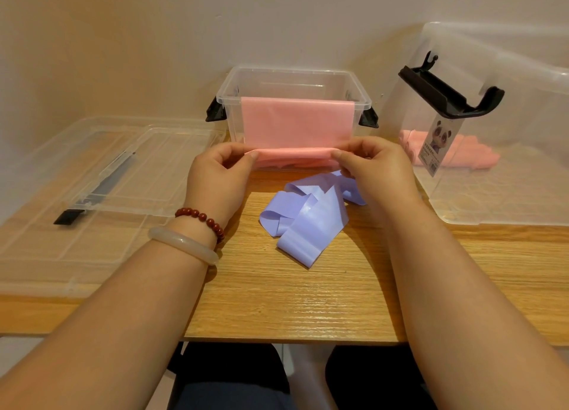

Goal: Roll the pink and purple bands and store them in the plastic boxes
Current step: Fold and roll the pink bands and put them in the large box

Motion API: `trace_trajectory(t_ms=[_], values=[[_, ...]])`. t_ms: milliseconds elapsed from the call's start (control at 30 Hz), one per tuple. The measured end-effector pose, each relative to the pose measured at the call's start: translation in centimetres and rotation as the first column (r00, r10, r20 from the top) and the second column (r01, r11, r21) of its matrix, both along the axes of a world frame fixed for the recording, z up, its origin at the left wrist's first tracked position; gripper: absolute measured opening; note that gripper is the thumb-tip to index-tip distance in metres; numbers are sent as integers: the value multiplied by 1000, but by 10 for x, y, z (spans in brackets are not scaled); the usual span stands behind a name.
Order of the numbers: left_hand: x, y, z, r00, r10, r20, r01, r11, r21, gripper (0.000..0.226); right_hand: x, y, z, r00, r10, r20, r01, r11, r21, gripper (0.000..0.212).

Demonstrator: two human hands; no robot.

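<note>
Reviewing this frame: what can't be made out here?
- Head view: how much flat pink elastic band lies inside the small clear plastic box; its draped front hides that.
- Purple elastic band, far end: behind the right hand.
- Panda label text on the large clear plastic box: too small.
- That box's right side: cut by the frame edge.

I have one view only: a wide-angle camera worn on the head, looking forward and down along both forearms. It sits close over the desk (308,286), whose near edge crosses the lower frame with the lap below it. The left grip (220,175) and right grip (375,169) fall near centre, with the wall behind them. The lens seems to bend the margins, and the right edge cuts off the box (508,194).
</note>
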State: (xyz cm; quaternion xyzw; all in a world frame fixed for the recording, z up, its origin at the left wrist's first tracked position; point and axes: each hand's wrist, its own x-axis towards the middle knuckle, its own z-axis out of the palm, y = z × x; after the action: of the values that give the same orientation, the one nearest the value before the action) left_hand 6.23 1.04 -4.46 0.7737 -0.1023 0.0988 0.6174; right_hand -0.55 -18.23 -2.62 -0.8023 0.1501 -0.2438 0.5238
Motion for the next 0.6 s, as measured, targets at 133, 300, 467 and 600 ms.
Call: trace_trajectory(t_ms=[133,300,467,600], values=[[1,-2,0,1000,22,-8,-22,1000,15,18,1,1,2,1000,-22,-11,22,1000,7,8],[1,-1,1,1000,14,-11,-14,1000,8,14,4,4,-1,999,-18,-30,21,994,110,13],[1,-1,1,1000,-22,-3,22,995,-97,17,2,5,0,998,-34,58,24,986,168,5],[-1,0,3,998,-59,-37,53,988,-145,16,2,5,0,999,-24,46,17,988,153,6]])
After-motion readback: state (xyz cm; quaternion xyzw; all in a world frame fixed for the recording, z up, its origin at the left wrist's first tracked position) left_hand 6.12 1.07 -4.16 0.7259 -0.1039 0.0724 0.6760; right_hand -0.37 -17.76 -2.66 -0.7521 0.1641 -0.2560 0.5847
